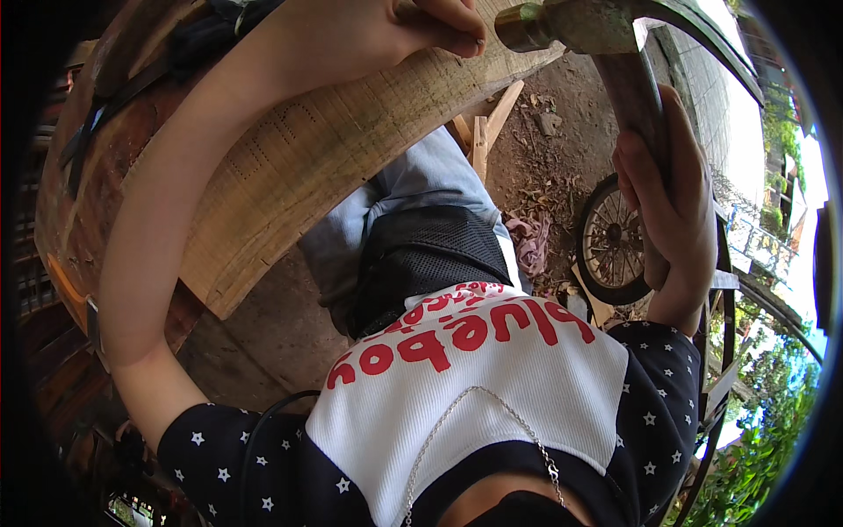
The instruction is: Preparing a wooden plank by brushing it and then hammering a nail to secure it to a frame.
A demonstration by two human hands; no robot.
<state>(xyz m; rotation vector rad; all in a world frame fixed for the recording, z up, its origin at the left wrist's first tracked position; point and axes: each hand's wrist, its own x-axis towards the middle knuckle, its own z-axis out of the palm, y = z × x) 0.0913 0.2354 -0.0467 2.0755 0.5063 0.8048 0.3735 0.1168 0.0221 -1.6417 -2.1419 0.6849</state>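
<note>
My left hand [382,37] is closed in a pinch over the far end of a thick wooden board [351,132]. A tiny metal tip, seemingly a nail [480,42], shows at its fingertips; the rest is hidden by the fingers and the frame's top edge. My right hand [663,180] is wrapped around the handle of a claw hammer [584,26], raised on the right. The hammer's round face points left toward the pinched fingers, a short gap apart in the picture. Rows of small dark dots mark the board's face under my left forearm.
The board lies across above my lap, beside a reddish-brown wooden surface [66,206] on the left. Beyond my knees are dirt ground [549,140], a small spoked wheel [615,237], a crumpled pink cloth [529,241] and wooden strips [496,123]. Metal bars [724,290] stand at the right.
</note>
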